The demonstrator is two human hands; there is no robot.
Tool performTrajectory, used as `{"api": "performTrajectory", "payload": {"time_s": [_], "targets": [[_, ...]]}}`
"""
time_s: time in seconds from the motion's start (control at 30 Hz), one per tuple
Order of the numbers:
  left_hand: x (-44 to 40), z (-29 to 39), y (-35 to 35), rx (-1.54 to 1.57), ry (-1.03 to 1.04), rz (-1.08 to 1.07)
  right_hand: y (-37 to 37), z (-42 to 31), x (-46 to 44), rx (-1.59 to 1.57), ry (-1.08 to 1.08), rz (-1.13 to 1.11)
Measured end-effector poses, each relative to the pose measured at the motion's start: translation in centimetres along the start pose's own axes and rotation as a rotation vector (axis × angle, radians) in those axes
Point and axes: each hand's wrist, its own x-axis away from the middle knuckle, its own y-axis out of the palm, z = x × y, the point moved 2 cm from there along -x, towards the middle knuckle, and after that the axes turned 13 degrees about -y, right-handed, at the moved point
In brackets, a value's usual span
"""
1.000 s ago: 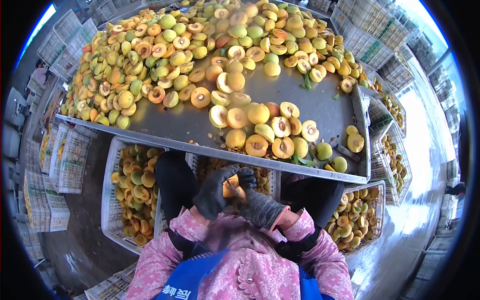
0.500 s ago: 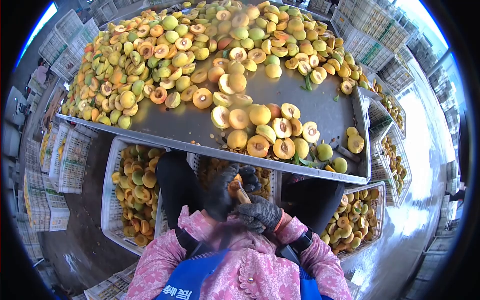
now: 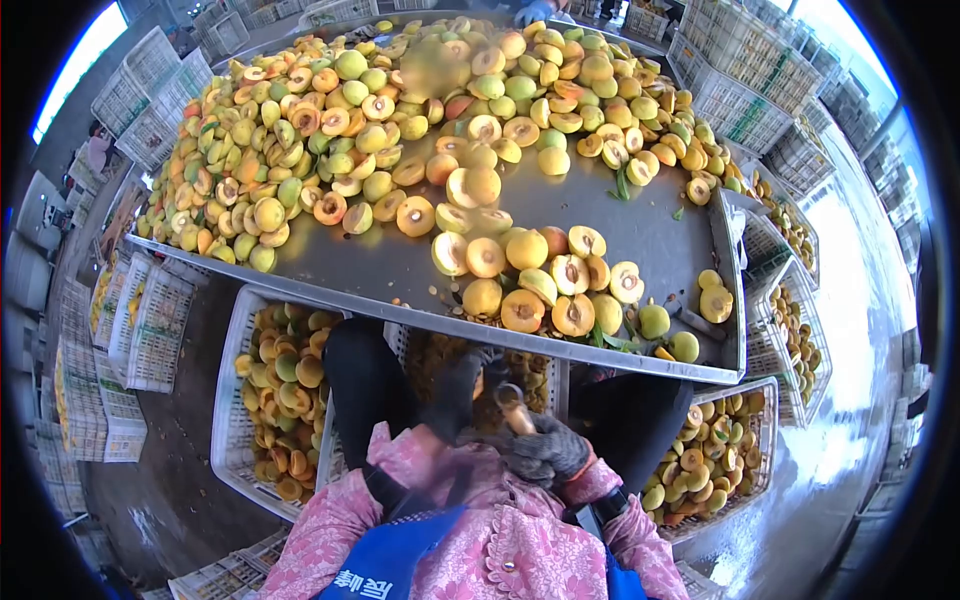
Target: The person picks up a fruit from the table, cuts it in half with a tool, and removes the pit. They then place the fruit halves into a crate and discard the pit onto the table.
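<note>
My right hand (image 3: pixel 548 452), in a dark glove, is closed on the wooden handle of a pitting tool (image 3: pixel 514 410) whose metal ring points up and away from me. To its left, my left hand (image 3: pixel 458 392), also gloved, reaches over a crate (image 3: pixel 552 385) of fruit halves between my knees. An orange bit of fruit shows at its fingers, which are blurred and partly shaded. Beyond both hands, halved fruits (image 3: pixel 522 310) lie near the front edge of a metal table (image 3: pixel 420 312).
A large fruit heap (image 3: pixel 300 130) covers the table's far left. Fruit-filled crates stand at left (image 3: pixel 232 400) and right (image 3: pixel 768 440). Crate stacks (image 3: pixel 745 75) rise at the back right. Another person's blue-gloved hand (image 3: pixel 535 12) is at the far edge.
My hands have moved apart, the tool coming away from the fruit in my left hand. My left hand is lower over the crate. The view has shifted slightly, and a blue-gloved hand appears at the far edge.
</note>
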Motion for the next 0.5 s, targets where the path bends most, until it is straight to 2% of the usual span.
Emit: {"api": "performTrajectory", "payload": {"time_s": [0.03,0.1,0.13,0.17,0.2,0.23,0.27,0.3,0.4,0.43,0.47,0.5], "targets": [[1.1,2.5,0.1,0.041,-0.05,0.001,-1.2,0.0,0.1,0.127,-0.018,0.207],[2.4,2.7,-2.8,0.085,0.068,0.033,-3.4,1.1,-1.6,1.087,-0.329,0.155],[4.3,5.2,-3.2,-0.167,0.308,0.352,-4.1,1.4,-1.4,1.397,-0.316,0.168],[5.0,6.1,-5.7,-0.439,0.484,0.532,-4.8,1.6,-1.2,1.707,-0.289,0.193],[5.7,7.0,-8.1,-0.701,0.632,0.781,-2.8,0.3,-1.4,1.63,-0.163,0.181],[5.3,6.3,-13.6,-0.99,0.697,0.889,-5.7,2.0,-1.6,1.646,-0.227,0.031],[5.4,7.4,-16.7,-0.383,0.186,0.848,-5.7,2.0,-2.5,1.601,-0.072,0.001],[5.6,8.2,-18.1,-0.849,0.268,1.026,-5.6,1.8,-2.2,1.561,-0.126,0.015],[4.2,12.2,-16.0,-0.94,0.323,1.01,-7.6,2.4,-3.0,1.535,-0.06,0.077],[2.3,13.0,-14.8,-0.858,0.387,0.916,-7.2,2.1,-3.2,1.533,-0.024,0.074],[-1.5,11.9,-15.1,-0.922,0.483,0.859,-6.7,1.8,-3.2,1.529,0.02,0.069],[-3.6,12.8,-13.5,-0.911,0.404,0.792,-6.7,1.7,-3.3,1.525,0.067,0.064]]}}
